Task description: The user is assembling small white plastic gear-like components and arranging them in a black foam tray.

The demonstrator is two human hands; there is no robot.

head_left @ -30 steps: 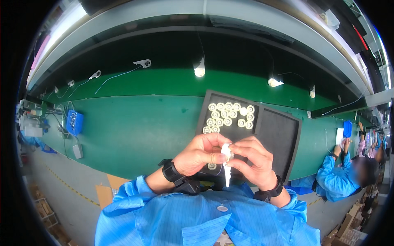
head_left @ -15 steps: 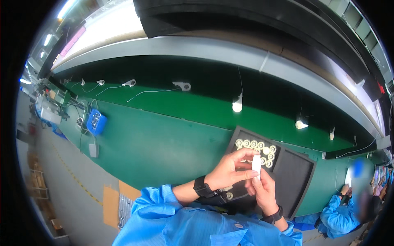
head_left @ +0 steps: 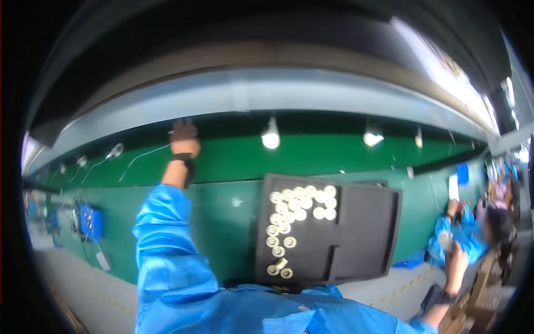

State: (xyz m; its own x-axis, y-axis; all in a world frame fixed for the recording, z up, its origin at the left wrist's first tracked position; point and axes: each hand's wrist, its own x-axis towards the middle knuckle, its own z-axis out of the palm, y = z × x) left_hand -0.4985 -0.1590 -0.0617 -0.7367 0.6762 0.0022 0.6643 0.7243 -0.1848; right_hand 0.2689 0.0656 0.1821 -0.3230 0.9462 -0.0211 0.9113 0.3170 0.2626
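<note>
green desk (head_left: 228, 209): left hand (head_left: 185, 139) at its far side, grip too blurred to tell; right hand (head_left: 456, 263) grasping a pale round piece (head_left: 445, 239).

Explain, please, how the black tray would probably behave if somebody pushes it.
The tray would probably slide rather than tip: it looks low and wide. It seems fairly stiff, with raised walls. The round pieces inside may shift, because they have open floor beside them.

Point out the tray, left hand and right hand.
Tray (head_left: 364, 234), head view: bare floor of its right compartment.
Left hand (head_left: 184, 139), head view: middle of the blurred hand.
Right hand (head_left: 456, 264), head view: middle of the hand.
</note>
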